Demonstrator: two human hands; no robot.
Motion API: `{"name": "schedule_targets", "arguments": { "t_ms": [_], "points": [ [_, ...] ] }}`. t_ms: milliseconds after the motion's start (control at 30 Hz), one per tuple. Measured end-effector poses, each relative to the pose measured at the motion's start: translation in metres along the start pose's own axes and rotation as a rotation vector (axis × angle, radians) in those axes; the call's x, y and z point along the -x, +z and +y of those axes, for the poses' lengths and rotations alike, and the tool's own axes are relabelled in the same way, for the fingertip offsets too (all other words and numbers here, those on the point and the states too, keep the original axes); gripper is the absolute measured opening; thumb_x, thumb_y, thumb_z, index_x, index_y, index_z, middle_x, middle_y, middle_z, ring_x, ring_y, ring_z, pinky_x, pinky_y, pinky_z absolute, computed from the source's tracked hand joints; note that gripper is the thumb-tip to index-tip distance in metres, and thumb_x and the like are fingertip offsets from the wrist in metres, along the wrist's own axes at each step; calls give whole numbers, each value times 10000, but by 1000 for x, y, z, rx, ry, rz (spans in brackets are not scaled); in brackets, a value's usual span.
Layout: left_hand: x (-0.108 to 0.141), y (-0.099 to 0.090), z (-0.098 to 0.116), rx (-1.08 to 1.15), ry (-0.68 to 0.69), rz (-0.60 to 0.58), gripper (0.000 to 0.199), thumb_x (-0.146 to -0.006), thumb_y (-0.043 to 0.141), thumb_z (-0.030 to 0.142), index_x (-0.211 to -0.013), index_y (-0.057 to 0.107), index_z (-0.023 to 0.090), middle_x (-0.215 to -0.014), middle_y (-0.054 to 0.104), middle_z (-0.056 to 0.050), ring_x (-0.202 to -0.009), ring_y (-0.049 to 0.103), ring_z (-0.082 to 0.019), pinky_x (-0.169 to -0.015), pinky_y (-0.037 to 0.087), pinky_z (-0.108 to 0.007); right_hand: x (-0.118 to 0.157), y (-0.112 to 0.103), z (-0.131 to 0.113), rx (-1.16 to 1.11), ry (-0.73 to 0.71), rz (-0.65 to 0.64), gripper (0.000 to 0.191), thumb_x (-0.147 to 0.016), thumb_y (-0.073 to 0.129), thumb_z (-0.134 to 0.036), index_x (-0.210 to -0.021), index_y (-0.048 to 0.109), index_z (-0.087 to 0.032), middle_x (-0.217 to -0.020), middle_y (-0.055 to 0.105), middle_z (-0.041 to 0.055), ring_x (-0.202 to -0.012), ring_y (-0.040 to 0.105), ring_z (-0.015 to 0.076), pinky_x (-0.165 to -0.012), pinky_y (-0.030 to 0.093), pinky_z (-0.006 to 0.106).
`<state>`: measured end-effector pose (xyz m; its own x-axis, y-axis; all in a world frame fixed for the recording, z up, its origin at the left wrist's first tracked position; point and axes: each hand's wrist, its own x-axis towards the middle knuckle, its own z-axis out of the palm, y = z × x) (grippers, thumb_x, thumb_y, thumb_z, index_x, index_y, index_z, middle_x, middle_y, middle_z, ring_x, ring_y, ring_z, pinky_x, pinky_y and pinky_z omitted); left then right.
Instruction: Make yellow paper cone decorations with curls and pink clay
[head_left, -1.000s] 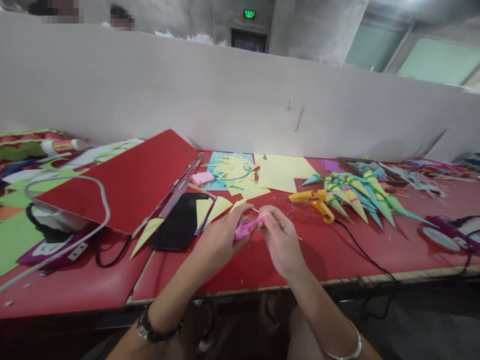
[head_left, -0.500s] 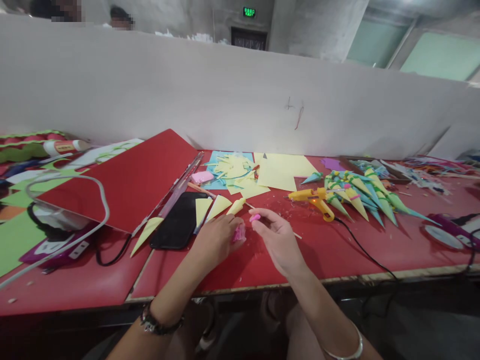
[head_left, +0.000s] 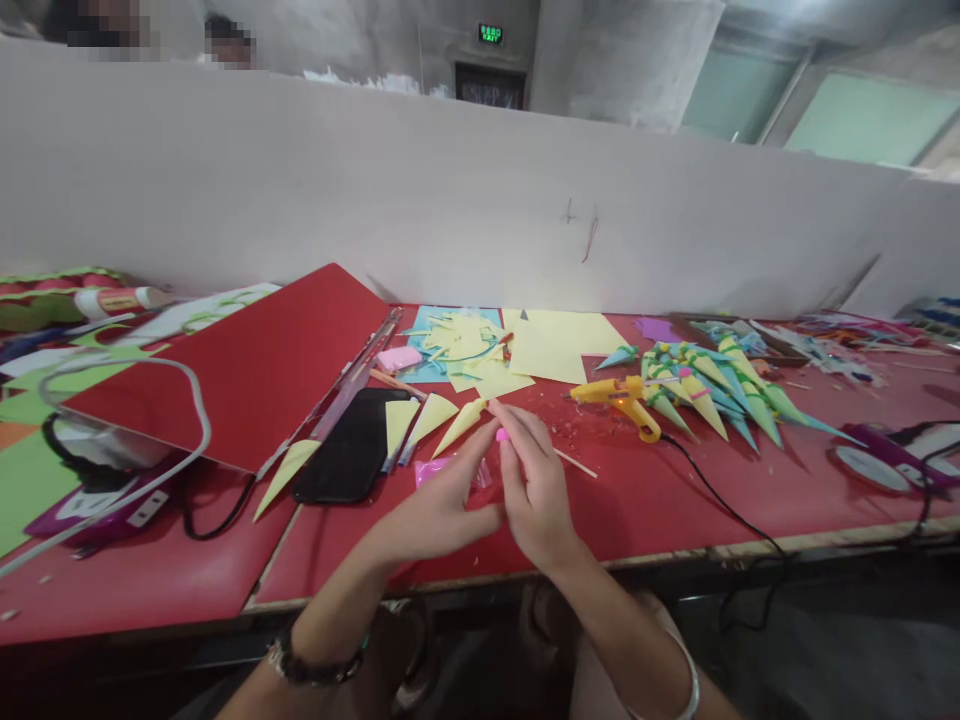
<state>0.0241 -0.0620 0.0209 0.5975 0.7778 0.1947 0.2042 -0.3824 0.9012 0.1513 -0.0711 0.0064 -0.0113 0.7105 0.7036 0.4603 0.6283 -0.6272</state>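
Observation:
A small lump of soft pink clay [head_left: 502, 435] sits between the fingertips of my two hands, above the red tabletop. My left hand [head_left: 442, 500] presses it from the left with straight fingers, its thumb held apart below. From the other side my right hand [head_left: 536, 480] pinches the lump with fingers close together. A pink clay packet in clear wrap [head_left: 431, 470] lies just behind my left hand. Close beyond the fingertips is a rolled yellow paper cone [head_left: 459, 428]. Cut yellow paper pieces [head_left: 431, 418] lie to its left.
A yellow glue gun [head_left: 619, 400] with a lit orange light lies right, its cord trailing off the front edge. Beside it are piled yellow and blue paper cones [head_left: 739, 395]. A black phone [head_left: 352, 450], a red board [head_left: 240, 370] and a purple power strip [head_left: 105, 500] are left.
My left hand has let go of the pink packet, which now lies on the table. Both hands have come together around the small pink lump that my right hand held.

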Motion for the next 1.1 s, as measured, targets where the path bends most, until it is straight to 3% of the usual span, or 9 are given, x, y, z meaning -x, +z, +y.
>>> {"name": "schedule_targets", "arguments": {
  "t_ms": [100,200,267,433,533,700,800,933,1100],
  "points": [
    [-6,6,2,548,-28,33,669,-712,501,278,-1336,305,140,-1379,351,-59,-1291,244,-217,-1029,270,-308,0,0,4,138,-115,10,422,-865,281,-127,-1252,432,-198,-1193,539,66,-1120,454,162,-951,381,356],
    [-12,10,8,811,-14,109,616,-802,207,443,-1190,513,76,-1223,531,-87,-1246,328,-192,-990,319,-276,3,4,4,276,-222,8,423,-864,269,-107,-1242,446,-176,-1227,532,58,-1180,410,151,-1018,294,368],
    [-13,10,14,910,-40,128,682,-822,114,495,-1230,471,82,-1263,500,-70,-1270,292,-188,-1038,244,-300,5,8,1,343,-252,-49,429,-868,248,-106,-1250,435,-155,-1270,497,54,-1234,350,135,-1056,223,359],
    [-10,14,16,1334,-111,174,618,-853,209,525,-1301,378,134,-1345,410,-63,-1312,199,-196,-1091,65,-321,9,6,-8,408,-312,-339,519,-855,337,-299,-1326,299,-84,-1411,285,65,-1325,153,162,-1090,116,368],
    [-9,22,12,1418,-119,113,624,-860,197,527,-1318,348,131,-1349,406,-55,-1317,173,-208,-1090,38,-319,5,1,-10,468,-297,-403,593,-854,337,-391,-1357,220,-98,-1435,217,67,-1336,98,185,-1086,26,428],
    [-7,22,10,1473,-117,-42,681,-833,140,583,-1328,335,158,-1369,374,-53,-1318,165,-245,-1087,43,-368,1,1,-6,579,-171,-359,632,-867,299,-431,-1370,151,-78,-1444,166,117,-1339,72,218,-1062,-1,490],
    [-6,13,9,1503,-96,-21,732,-808,126,622,-1352,276,156,-1391,336,-59,-1324,148,-236,-1088,28,-366,5,4,-7,576,-187,-378,678,-857,310,-461,-1367,146,-47,-1445,143,140,-1339,49,237,-1063,45,489],
    [-7,4,2,1494,-57,98,757,-794,143,637,-1379,175,157,-1412,295,-56,-1330,130,-204,-1089,27,-345,12,7,-13,521,-252,-467,730,-841,319,-500,-1365,136,-25,-1448,104,150,-1340,17,240,-1065,89,478],
    [-11,15,-1,1450,-73,151,654,-817,189,590,-1372,200,244,-1406,311,17,-1335,84,-167,-1082,77,-286,5,7,-18,484,-341,-522,755,-831,315,-529,-1371,118,-40,-1453,90,134,-1341,-7,225,-1074,88,459]
  ]
}}
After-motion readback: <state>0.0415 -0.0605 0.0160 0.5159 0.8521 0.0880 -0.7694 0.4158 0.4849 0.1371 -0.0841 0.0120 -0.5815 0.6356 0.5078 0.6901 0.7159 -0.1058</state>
